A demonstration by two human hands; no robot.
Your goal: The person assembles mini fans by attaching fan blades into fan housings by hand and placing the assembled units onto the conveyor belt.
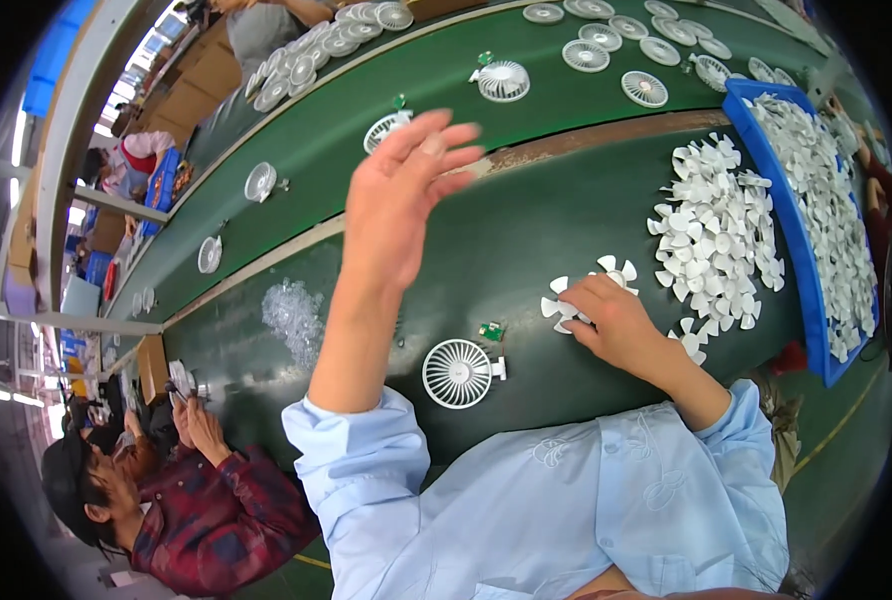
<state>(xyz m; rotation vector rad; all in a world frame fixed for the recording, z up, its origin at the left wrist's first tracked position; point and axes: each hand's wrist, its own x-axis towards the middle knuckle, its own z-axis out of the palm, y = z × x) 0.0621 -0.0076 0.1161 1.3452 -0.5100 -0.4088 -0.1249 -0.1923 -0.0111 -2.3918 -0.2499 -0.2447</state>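
My left hand (406, 195) is raised over the bench edge beside the green conveyor, its fingers stretched out and holding nothing. Behind its fingertips, partly hidden, a white fan housing (386, 128) lies on the belt. My right hand (616, 325) is low over the dark bench, fingers curled onto a white fan blade (560, 305). Another fan blade (618, 270) shows just beyond those fingers. Between my arms a round white fan (458, 374) lies with its grille up, and a small green circuit board (491, 331) is wired beside it.
To the right, loose fan blades (716, 235) form a pile next to a blue bin (788, 190) full of more. Clear plastic pieces (294, 318) are heaped at the left. White grilles (586, 56) and fan parts ride the conveyor (296, 185). A person in plaid (216, 525) works at left.
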